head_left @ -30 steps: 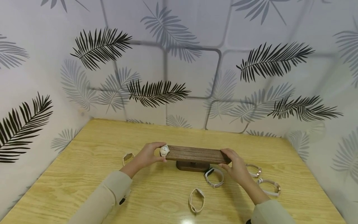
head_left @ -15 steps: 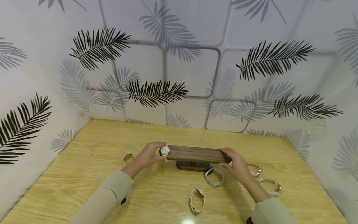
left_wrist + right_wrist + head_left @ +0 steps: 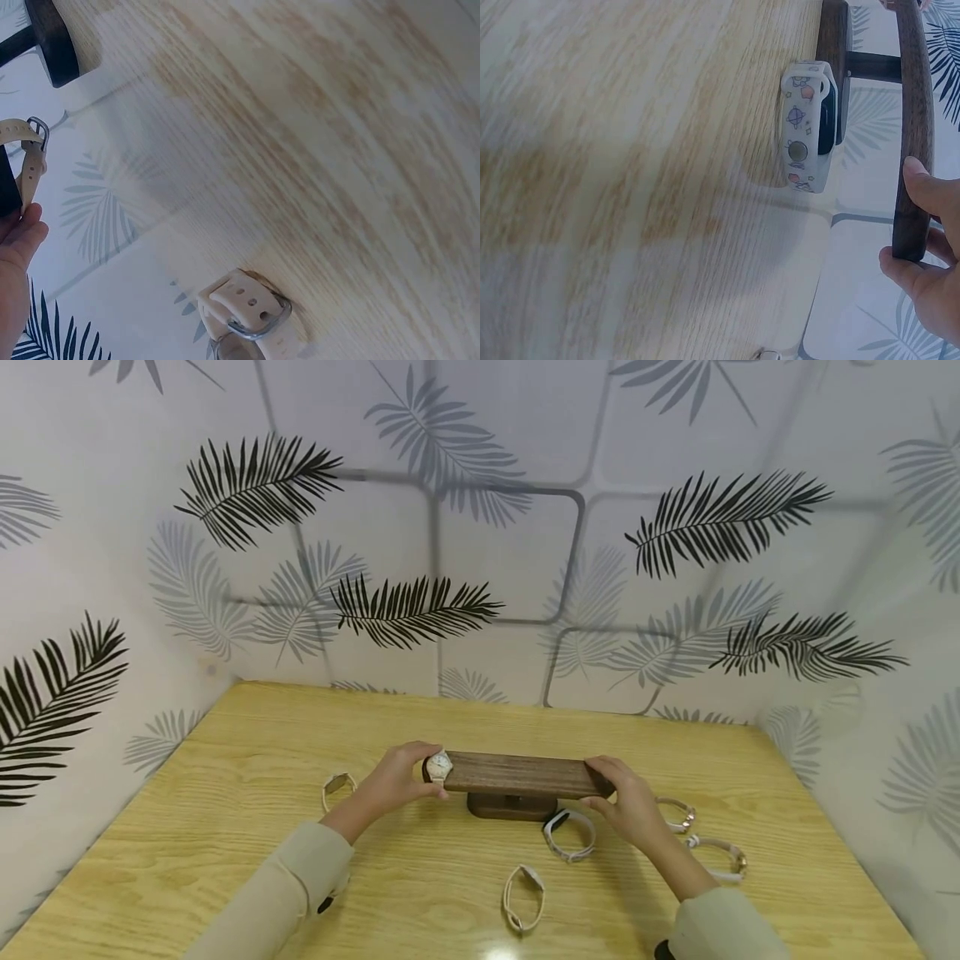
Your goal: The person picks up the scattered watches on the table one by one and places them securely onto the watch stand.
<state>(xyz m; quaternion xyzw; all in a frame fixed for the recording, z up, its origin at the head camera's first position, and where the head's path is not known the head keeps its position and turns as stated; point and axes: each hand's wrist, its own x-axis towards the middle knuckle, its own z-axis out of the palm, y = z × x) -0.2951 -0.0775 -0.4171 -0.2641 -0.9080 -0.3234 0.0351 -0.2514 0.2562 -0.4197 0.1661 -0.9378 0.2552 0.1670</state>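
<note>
1. The dark brown wooden T-shaped stand (image 3: 517, 774) is upright on the yellow wood-grain table (image 3: 225, 760), its level bar raised on a short post over a broad oblong base; that breadth probably keeps it from tipping.
2. The cream round-dial watch (image 3: 438, 766) sits on the bar's left end, dial up. In the left wrist view its buckled strap hangs below the bar, so the strap seems looped round it, leaving the face readable.
3. The left hand (image 3: 392, 779) pinches this watch at the bar's end, thumb on the near side and fingers on the far side, probably to guide the strap evenly.
4. The right hand (image 3: 632, 807) grasps the bar's right end with thumb and fingers, likely bracing the stand against a push from the left.
5. The white patterned band with a dark screen (image 3: 806, 142) stands on its edge just beside the base, near side.
6. Also on the table are a second cream-strapped watch (image 3: 533, 877) nearer the person, a beige-strapped watch (image 3: 337, 782) left of the stand, and two pale bands with rose-gold fittings (image 3: 740, 864) at right, perhaps spread apart for easy picking.
</note>
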